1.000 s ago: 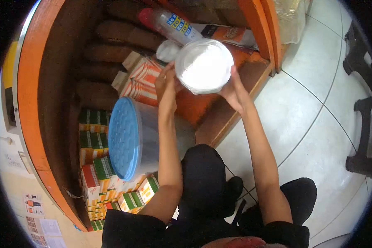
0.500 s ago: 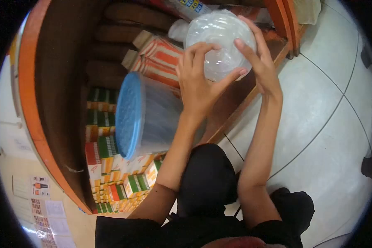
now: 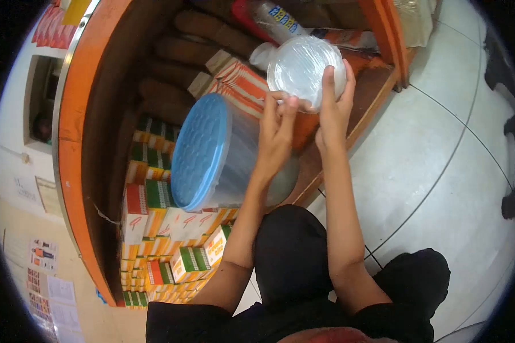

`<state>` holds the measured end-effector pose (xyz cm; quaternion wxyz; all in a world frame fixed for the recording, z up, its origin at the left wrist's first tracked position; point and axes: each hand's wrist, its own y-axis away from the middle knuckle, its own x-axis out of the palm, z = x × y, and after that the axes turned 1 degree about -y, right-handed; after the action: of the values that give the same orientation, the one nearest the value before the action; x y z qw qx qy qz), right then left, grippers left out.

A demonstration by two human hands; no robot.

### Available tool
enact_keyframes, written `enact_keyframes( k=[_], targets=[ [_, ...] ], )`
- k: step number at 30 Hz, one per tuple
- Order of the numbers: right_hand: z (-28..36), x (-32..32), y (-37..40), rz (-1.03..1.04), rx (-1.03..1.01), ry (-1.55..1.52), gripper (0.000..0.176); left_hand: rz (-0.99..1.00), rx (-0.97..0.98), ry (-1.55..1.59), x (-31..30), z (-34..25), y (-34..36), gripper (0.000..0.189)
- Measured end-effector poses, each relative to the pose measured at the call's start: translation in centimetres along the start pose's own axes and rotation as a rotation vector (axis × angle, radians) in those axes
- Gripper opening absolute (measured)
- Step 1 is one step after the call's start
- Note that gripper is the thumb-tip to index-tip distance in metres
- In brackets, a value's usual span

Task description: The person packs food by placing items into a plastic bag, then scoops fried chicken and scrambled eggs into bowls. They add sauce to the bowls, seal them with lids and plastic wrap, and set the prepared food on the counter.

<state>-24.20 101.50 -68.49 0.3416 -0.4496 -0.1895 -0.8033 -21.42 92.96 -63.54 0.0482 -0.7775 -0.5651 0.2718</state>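
Observation:
A round pack of clear plastic lids or tubs [image 3: 306, 71], wrapped in shiny film, is held up in front of the shelf. My left hand [image 3: 276, 134] pinches its lower left edge between thumb and fingers. On the other side, my right hand [image 3: 335, 111] grips the right edge, thumb lying over the face. Just below and left of the pack stands a clear plastic tub with a blue lid [image 3: 200, 151], lying on its side. Orange-and-white striped paper packs [image 3: 243, 83] sit behind my left hand.
An orange wooden shelf [image 3: 71, 143] surrounds the goods. Many small green, yellow and white boxes [image 3: 191, 260] are stacked at the lower left. A clear bottle-like pack with a blue label [image 3: 280, 20] lies at the back. White floor tiles [image 3: 423, 166] spread to the right.
My fingers have moved from the face of the round pack to its lower edge, and the pack has turned slightly. The view has shifted, showing more of the wall at left.

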Motion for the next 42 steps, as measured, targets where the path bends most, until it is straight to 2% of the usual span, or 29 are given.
enact_keyframes(
  k=[2, 5, 6, 8, 10, 12, 13, 14, 15, 16, 17, 18, 20, 21, 22, 24, 25, 26, 27, 28, 29, 31, 32, 34, 35, 38, 40, 41, 42],
  targets=[
    [0.8, 0.0, 0.5, -0.031, -0.006, 0.003, 0.067, 0.047, -0.018, 0.013, -0.7, 0.9, -0.3, 0.014],
    [1.9, -0.2, 0.8, 0.010, 0.183, -0.088, 0.073, 0.152, 0.118, -0.433, -0.2, 0.2, 0.0, 0.016],
    [2.3, -0.6, 0.5, 0.009, 0.170, -0.083, 0.073, 0.157, 0.127, -0.422, 0.0, 0.2, 0.0, 0.016],
    [3.0, -1.8, 0.1, 0.282, 0.284, 0.031, 0.074, 0.231, 0.305, -0.471, 0.1, 0.0, 0.2, 0.017],
    [2.7, -2.5, -1.0, 0.265, 0.291, 0.094, 0.074, 0.304, 0.207, -0.482, -0.8, -1.4, 0.7, 0.021],
    [2.5, -2.8, -1.6, 0.190, 0.108, 0.035, 0.072, 0.088, -0.280, -0.185, -1.5, -2.5, 1.3, 0.037],
    [2.5, -3.3, -1.9, 0.228, 0.073, 0.027, 0.075, 0.080, -0.296, -0.183, -1.5, -1.9, 1.0, 0.037],
    [3.3, -3.6, -1.9, 0.226, 0.089, 0.025, 0.075, -0.155, -0.074, -0.258, -1.5, -1.0, -0.1, 0.045],
    [4.1, -4.0, -1.9, 0.388, 0.213, -0.064, 0.076, -0.384, 0.156, -0.337, -1.7, -0.4, -0.6, 0.054],
    [4.4, -4.1, -2.0, 0.554, 0.329, -0.159, 0.078, -0.385, 0.156, -0.349, -1.8, -0.1, -0.4, 0.054],
    [4.4, -4.3, -2.0, 0.681, 0.378, -0.149, 0.080, -0.253, -0.051, 0.025, -1.5, -0.1, -0.2, 0.061],
    [4.3, -4.3, -1.9, 0.687, 0.383, -0.143, 0.080, -0.116, -0.256, 0.408, -1.0, 0.0, -0.2, 0.068],
    [3.5, -4.8, -1.3, 0.738, 0.264, 0.096, 0.080, -0.176, -0.222, 0.421, -0.7, 0.8, -0.4, 0.063],
    [3.0, -5.3, -1.5, 0.722, 0.102, 0.417, 0.067, -0.218, -0.147, 0.279, -1.4, 1.5, -0.9, 0.062],
    [2.7, -5.7, -2.0, 0.722, 0.116, 0.421, 0.067, -0.255, -0.070, 0.130, -1.9, 2.2, -1.1, 0.060],
    [2.5, -5.8, -3.0, 0.789, 0.443, 0.634, 0.048, -0.296, -0.018, 0.089, -1.6, 2.1, -1.2, 0.056],
    [2.0, -5.8, -2.4, 0.683, 0.349, 0.535, 0.030, -0.325, 0.004, 0.092, -1.6, 2.4, -1.4, 0.057],
    [2.2, -5.3, -1.8, 0.687, 0.350, 0.537, 0.030, -0.354, 0.024, 0.096, -1.5, 2.4, -1.4, 0.058],
    [2.5, -4.8, -1.4, 0.542, 0.343, 0.397, 0.026, -0.359, 0.026, 0.097, -1.5, 2.4, -1.3, 0.058],
    [2.8, -4.3, -1.1, 0.398, 0.335, 0.255, 0.023, -0.343, -0.074, 0.270, -1.4, 2.4, -1.2, 0.060],
    [3.1, -3.8, -1.0, 0.406, 0.336, 0.250, 0.023, -0.325, -0.173, 0.439, -1.4, 2.3, -1.0, 0.061],
    [3.4, -2.7, -0.7, 0.198, 0.410, -0.205, 0.020, -0.308, -0.242, 0.502, -1.3, 2.1, -0.8, 0.062],
    [3.1, -3.3, -1.3, 0.207, 0.414, -0.214, 0.020, -0.285, -0.319, 0.576, -1.2, 2.0, -0.6, 0.064],
    [2.2, -5.1, -3.4, 0.360, 0.614, -0.758, 0.017, -0.233, -0.387, 0.537, -1.3, 1.5, -0.2, 0.063],
    [3.0, -4.6, -3.9, 0.376, 0.634, -0.800, 0.017, -0.174, -0.438, 0.584, -1.2, 1.3, -0.2, 0.060],
    [4.5, -3.6, -4.7, 0.513, 0.551, -0.699, 0.017, -0.108, -0.490, 0.686, -0.9, 0.9, -0.4, 0.052],
    [4.1, -2.8, -3.9, 0.476, 0.553, -0.644, 0.019, -0.087, -0.465, 0.865, -1.0, 0.6, -0.2, 0.045],
    [3.5, -2.6, -3.3, 0.302, 0.345, -0.234, 0.022, -0.088, -0.462, 0.866, -1.5, 1.7, 0.0, 0.045],
    [2.8, -2.7, -3.0, 0.124, 0.130, 0.173, 0.024, -0.014, -0.420, 1.061, -2.4, 3.8, 0.2, 0.044]
  ],
)
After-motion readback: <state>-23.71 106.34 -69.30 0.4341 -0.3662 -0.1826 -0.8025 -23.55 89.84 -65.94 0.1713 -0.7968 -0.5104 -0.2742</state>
